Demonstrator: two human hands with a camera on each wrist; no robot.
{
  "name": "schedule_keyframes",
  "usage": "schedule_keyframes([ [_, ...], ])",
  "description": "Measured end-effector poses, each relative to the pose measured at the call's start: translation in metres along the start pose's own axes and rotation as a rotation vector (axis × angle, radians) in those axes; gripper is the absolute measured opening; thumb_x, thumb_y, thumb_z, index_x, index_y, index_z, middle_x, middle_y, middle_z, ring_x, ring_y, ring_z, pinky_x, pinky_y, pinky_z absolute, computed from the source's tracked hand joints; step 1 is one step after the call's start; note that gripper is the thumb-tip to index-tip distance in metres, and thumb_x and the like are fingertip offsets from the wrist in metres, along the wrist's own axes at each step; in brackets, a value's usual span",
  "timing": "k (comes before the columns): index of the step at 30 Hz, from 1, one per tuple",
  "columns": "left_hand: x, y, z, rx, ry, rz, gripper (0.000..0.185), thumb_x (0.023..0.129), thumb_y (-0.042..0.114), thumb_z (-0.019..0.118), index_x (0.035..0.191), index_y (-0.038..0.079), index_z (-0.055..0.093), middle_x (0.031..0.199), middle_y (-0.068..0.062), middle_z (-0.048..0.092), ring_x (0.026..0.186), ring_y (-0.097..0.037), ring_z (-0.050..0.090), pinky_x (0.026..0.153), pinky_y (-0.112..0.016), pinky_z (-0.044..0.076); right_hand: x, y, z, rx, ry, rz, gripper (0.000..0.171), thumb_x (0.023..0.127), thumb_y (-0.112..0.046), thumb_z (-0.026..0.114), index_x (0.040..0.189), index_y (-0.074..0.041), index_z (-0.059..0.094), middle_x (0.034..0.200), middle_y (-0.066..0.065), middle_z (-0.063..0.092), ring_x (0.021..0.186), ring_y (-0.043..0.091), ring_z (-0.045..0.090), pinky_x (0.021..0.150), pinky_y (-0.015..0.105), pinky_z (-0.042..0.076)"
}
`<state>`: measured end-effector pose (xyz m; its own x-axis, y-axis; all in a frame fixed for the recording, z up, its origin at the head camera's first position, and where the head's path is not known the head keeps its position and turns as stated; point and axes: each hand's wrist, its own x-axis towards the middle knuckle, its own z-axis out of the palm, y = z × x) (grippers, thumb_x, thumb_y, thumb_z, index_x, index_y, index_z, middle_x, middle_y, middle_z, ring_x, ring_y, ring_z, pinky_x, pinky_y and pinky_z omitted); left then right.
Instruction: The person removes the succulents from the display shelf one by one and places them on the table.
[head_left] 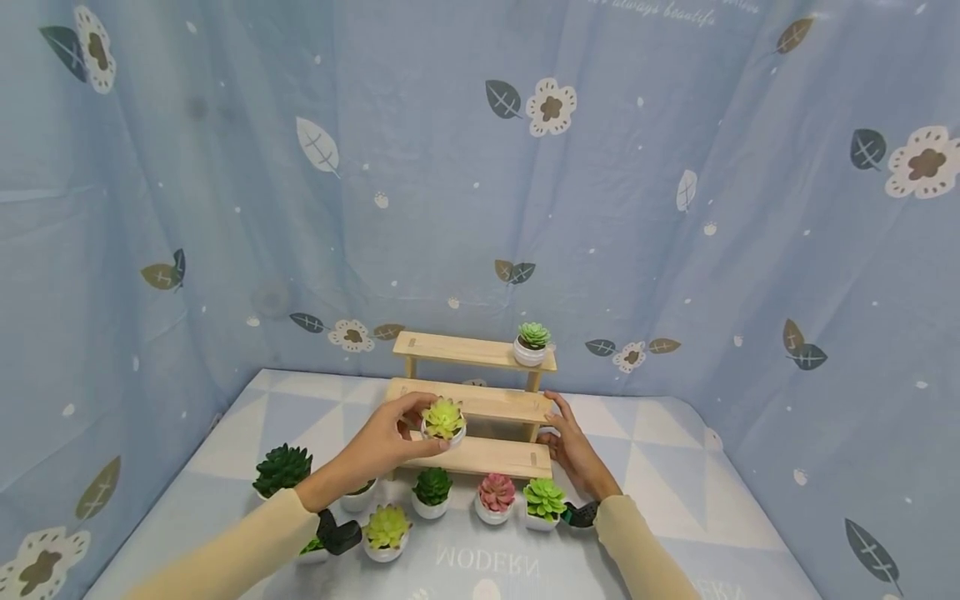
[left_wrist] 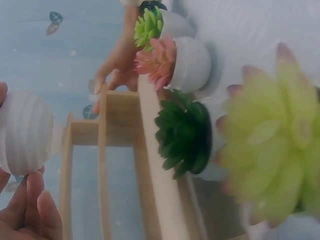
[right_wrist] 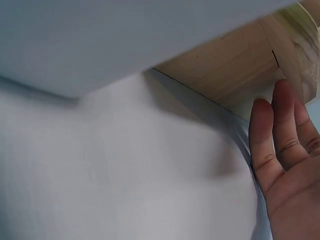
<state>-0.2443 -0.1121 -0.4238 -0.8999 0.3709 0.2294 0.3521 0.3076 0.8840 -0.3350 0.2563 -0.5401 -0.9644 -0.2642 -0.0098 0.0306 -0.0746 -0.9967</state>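
Note:
My left hand (head_left: 420,427) grips a small white pot with a yellow-green succulent (head_left: 443,419) just in front of the middle step of a three-step wooden stand (head_left: 480,402). In the left wrist view the ribbed white pot (left_wrist: 24,131) sits between my fingertips (left_wrist: 35,197). My right hand (head_left: 561,427) rests with straight fingers against the stand's right end; its fingers (right_wrist: 280,130) lie beside the wooden post (right_wrist: 240,65). A green succulent pot (head_left: 532,343) stands on the top step at the right.
Several potted succulents stand on the table before the stand: dark green (head_left: 282,469), dark green (head_left: 432,488), pink (head_left: 496,495), light green (head_left: 544,501), yellow-green (head_left: 387,530). Blue patterned cloth (head_left: 675,250) walls in the back and sides.

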Motion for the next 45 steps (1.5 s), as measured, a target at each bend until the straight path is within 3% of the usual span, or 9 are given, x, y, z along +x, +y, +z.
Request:
schedule_keyframes([
  [9, -0.012, -0.009, 0.002, 0.003, -0.011, -0.069, 0.074, 0.086, 0.04, 0.086, 0.148, 0.015, 0.054, 0.127, -0.004, 0.059, 0.102, -0.026, 0.055, 0.08, -0.033, 0.049, 0.001, -0.01, -0.009, -0.19, -0.005, 0.0, 0.055, 0.108, -0.046, 0.052, 0.156, -0.033, 0.03, 0.127, 0.024, 0.056, 0.09, 0.028, 0.068, 0.076, 0.044, 0.056],
  [13, -0.018, -0.011, 0.002, -0.014, -0.017, -0.078, 0.071, 0.086, 0.038, 0.085, 0.147, 0.016, 0.055, 0.132, -0.006, 0.058, 0.102, -0.025, 0.055, 0.081, -0.034, 0.05, 0.0, -0.013, -0.011, -0.177, -0.031, 0.01, 0.056, 0.107, -0.045, 0.054, 0.156, -0.033, 0.03, 0.127, 0.022, 0.056, 0.089, 0.03, 0.067, 0.075, 0.045, 0.056],
  [26, -0.033, -0.018, 0.012, -0.045, -0.066, -0.132, 0.067, 0.085, 0.035, 0.087, 0.141, 0.012, 0.059, 0.118, -0.006, 0.061, 0.094, -0.027, 0.057, 0.073, -0.032, 0.051, -0.001, -0.014, -0.008, -0.191, -0.017, 0.013, 0.059, 0.106, -0.049, 0.054, 0.158, -0.035, 0.028, 0.127, 0.021, 0.056, 0.088, 0.028, 0.066, 0.075, 0.045, 0.055],
  [33, -0.042, -0.023, 0.021, -0.049, -0.127, -0.086, 0.063, 0.085, 0.033, 0.087, 0.137, 0.009, 0.06, 0.11, -0.005, 0.062, 0.094, -0.026, 0.056, 0.075, -0.032, 0.05, 0.001, -0.011, -0.007, -0.2, -0.008, 0.021, 0.056, 0.107, -0.049, 0.052, 0.157, -0.036, 0.028, 0.127, 0.021, 0.055, 0.09, 0.029, 0.067, 0.076, 0.045, 0.056],
  [45, -0.052, -0.023, 0.034, -0.004, -0.226, -0.05, 0.063, 0.087, 0.035, 0.085, 0.139, 0.01, 0.061, 0.12, -0.002, 0.063, 0.094, -0.018, 0.062, 0.073, -0.033, 0.053, 0.002, -0.012, -0.006, -0.205, 0.004, 0.013, 0.058, 0.108, -0.047, 0.051, 0.158, -0.033, 0.027, 0.124, 0.022, 0.055, 0.088, 0.027, 0.066, 0.074, 0.043, 0.055],
])
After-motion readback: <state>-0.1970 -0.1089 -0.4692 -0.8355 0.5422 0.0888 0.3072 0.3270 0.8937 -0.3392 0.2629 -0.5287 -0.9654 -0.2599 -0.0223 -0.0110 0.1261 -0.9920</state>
